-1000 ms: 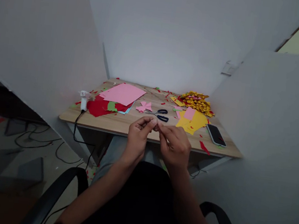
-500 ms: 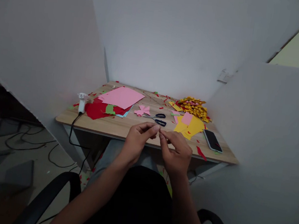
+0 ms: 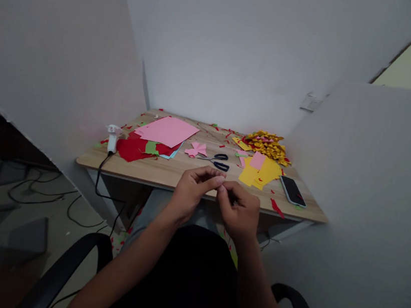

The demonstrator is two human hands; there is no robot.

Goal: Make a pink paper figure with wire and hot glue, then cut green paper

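Observation:
Over the front edge of the wooden desk [image 3: 157, 174], my left hand [image 3: 194, 188] and my right hand [image 3: 238, 206] meet with their fingertips pinched together. Whatever they pinch is too small or too hidden to make out. Just beyond them lie scissors [image 3: 220, 166] with dark handles, blades apart and pointing left. By the blade tips rests a cut piece of pink paper [image 3: 196, 149]. Yellow paper pieces [image 3: 269, 172] lie to the right of the scissors, with a small pink rectangle [image 3: 257, 160] on top.
Pink sheets [image 3: 170, 130] overlap red paper [image 3: 132, 149] and a green scrap [image 3: 151, 147] at left. A white corded device [image 3: 112, 140] stands at the left edge. Folded yellow paper pieces [image 3: 267, 146] are heaped at back right; a phone [image 3: 293, 191] lies at right. Partitions flank the desk.
The view has shifted slightly, so the desk sits a little lower than a second ago. Both hands stay together at the fingertips, with small finger movements. The papers and scissors lie as before.

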